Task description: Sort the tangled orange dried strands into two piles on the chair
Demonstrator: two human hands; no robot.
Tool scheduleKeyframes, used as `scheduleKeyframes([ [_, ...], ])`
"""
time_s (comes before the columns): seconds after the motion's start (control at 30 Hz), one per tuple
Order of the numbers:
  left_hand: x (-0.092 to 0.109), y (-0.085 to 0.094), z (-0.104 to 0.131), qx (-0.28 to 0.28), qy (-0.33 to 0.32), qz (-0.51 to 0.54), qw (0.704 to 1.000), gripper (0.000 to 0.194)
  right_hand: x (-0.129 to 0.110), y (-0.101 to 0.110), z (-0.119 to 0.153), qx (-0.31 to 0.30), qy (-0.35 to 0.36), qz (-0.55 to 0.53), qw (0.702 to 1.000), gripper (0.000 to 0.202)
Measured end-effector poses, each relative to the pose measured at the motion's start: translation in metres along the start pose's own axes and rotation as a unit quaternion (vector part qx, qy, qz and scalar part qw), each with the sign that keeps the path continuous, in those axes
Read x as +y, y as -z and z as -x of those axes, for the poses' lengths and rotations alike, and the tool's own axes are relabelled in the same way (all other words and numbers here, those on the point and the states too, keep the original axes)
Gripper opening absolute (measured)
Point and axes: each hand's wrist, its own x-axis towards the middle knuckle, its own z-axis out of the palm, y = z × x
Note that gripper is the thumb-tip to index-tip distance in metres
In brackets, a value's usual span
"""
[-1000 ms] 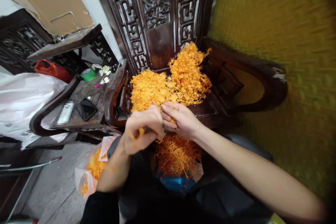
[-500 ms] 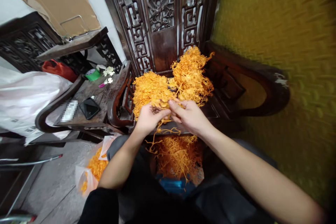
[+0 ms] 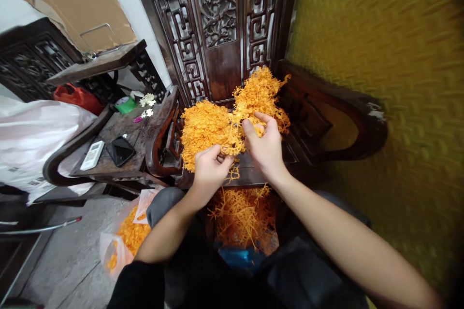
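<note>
Two heaps of orange, stringy sprigs with small clustered tips rest on a dark wooden chair seat [image 3: 253,173]: a dense left heap [image 3: 205,130] and a looser right heap [image 3: 261,89]. My left hand [image 3: 211,170] is closed, thumb against fingers, on a small orange sprig [image 3: 234,146] in front of the left heap. The thumb and forefinger of my right hand [image 3: 266,149] are spread at the near edge of the right heap. Its other fingers are partly hidden. Below the seat edge, more orange strands [image 3: 244,217] lie above a blue object [image 3: 241,257] between my knees.
Left of the chair, a small wooden table [image 3: 119,130] bears a black phone [image 3: 121,151], a white device [image 3: 92,155], green tape [image 3: 126,105] and white flowers [image 3: 148,100]. A plastic bag [image 3: 121,248] with orange pieces stands on the floor. Carved chair arms flank the seat.
My hands have moved apart from where they met. The right has lifted toward the right heap and spread its fingers; the left stays low with the sprig. The view has shifted slightly.
</note>
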Motion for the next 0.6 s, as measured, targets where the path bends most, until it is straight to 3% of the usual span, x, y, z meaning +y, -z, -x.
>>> scheduleKeyframes([
  [0.1,0.003,-0.002,0.001,-0.001,-0.036,-0.025,0.999,0.035,0.006,-0.003,-0.008,0.113,0.094,0.057,0.988,0.051],
  [0.17,0.003,-0.004,0.000,-0.004,-0.037,-0.017,0.999,0.034,0.013,-0.005,-0.015,0.141,0.114,0.083,0.980,0.039],
  [0.23,0.003,-0.003,-0.004,-0.020,0.007,0.039,0.999,0.028,0.019,-0.007,-0.025,0.154,0.108,0.078,0.979,0.035],
  [0.3,0.003,0.000,-0.009,-0.044,0.092,0.148,0.984,0.021,0.022,-0.003,-0.040,0.170,0.093,0.046,0.980,0.035],
  [0.37,0.002,0.009,-0.013,-0.049,0.168,0.259,0.950,0.023,0.018,0.009,-0.059,0.212,0.068,-0.001,0.975,0.036],
  [0.47,-0.002,0.026,-0.017,-0.022,0.204,0.344,0.916,0.029,0.000,0.037,-0.078,0.271,0.020,-0.089,0.958,0.035],
  [0.53,-0.006,0.037,-0.018,-0.020,0.211,0.362,0.908,0.030,-0.012,0.054,-0.077,0.216,-0.004,-0.115,0.970,0.033],
  [0.6,-0.010,0.043,-0.018,-0.030,0.215,0.366,0.905,0.032,-0.019,0.061,-0.066,0.120,-0.028,-0.120,0.985,0.033],
])
